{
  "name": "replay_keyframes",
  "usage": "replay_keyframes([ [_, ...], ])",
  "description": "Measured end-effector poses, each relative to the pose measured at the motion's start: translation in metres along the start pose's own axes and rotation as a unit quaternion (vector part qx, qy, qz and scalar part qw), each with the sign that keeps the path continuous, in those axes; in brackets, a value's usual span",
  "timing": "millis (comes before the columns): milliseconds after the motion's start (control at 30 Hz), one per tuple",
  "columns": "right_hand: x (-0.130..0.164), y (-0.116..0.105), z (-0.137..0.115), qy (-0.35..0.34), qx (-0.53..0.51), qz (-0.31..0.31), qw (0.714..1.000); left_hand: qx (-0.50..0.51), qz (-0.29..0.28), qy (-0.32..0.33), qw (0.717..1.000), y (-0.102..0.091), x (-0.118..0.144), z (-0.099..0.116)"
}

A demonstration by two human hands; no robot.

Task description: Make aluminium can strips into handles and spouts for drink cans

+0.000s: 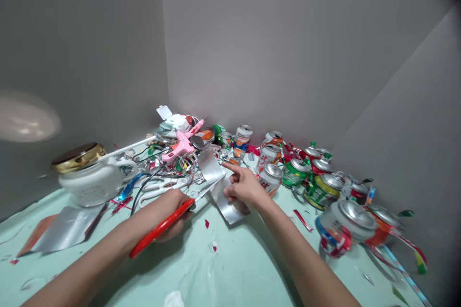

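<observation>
Red-handled scissors (162,228) are gripped in my left hand (176,216), their blades pointing up and to the right. The blades lie across a silver metal sheet (230,206) that looks cut from a can. My right hand (245,184) pinches this sheet by its edge, index finger stretched out over it. Another part of silver sheet (211,164) rises beyond the blades; whether the two parts are joined I cannot tell. White-handled scissors (162,186) lie just behind my left hand.
At left stand a white mug (90,184) with a gold-rimmed lid and a bent metal sheet (68,228). A pink glue gun (183,144) lies among scraps and cables at the back. Cut cans (326,189) with curled strips line the right. Small scraps dot the pale green tablecloth (230,268).
</observation>
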State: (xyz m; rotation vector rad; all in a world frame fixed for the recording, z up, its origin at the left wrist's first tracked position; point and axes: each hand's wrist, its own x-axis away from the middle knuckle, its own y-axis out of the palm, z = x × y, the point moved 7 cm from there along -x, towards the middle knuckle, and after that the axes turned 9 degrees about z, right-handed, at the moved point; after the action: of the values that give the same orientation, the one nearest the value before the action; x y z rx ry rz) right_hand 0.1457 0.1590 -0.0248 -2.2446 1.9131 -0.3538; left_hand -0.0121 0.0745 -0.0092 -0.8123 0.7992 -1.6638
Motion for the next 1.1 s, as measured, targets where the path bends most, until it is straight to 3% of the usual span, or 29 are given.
replay_keyframes([
  [167,-0.001,-0.001,0.002,0.024,0.011,0.011,1.0,0.07,-0.04,-0.048,0.996,0.005,0.003,-0.002],
  [400,0.007,-0.006,0.003,0.073,-0.009,0.038,0.997,0.184,-0.045,-0.089,0.978,0.015,0.006,-0.001],
  [533,0.014,-0.009,0.006,0.109,-0.047,0.046,0.992,0.229,-0.025,-0.103,0.968,0.014,0.004,-0.003],
  [700,0.028,-0.019,0.005,0.133,-0.107,0.057,0.984,0.357,0.023,-0.127,0.925,0.012,0.004,-0.003],
  [867,0.046,-0.036,0.003,0.132,-0.181,0.088,0.971,0.391,0.029,-0.039,0.919,0.009,0.006,0.005],
  [1100,0.061,-0.044,0.004,0.134,-0.248,0.088,0.955,0.192,0.102,0.125,0.968,-0.008,0.016,0.022],
])
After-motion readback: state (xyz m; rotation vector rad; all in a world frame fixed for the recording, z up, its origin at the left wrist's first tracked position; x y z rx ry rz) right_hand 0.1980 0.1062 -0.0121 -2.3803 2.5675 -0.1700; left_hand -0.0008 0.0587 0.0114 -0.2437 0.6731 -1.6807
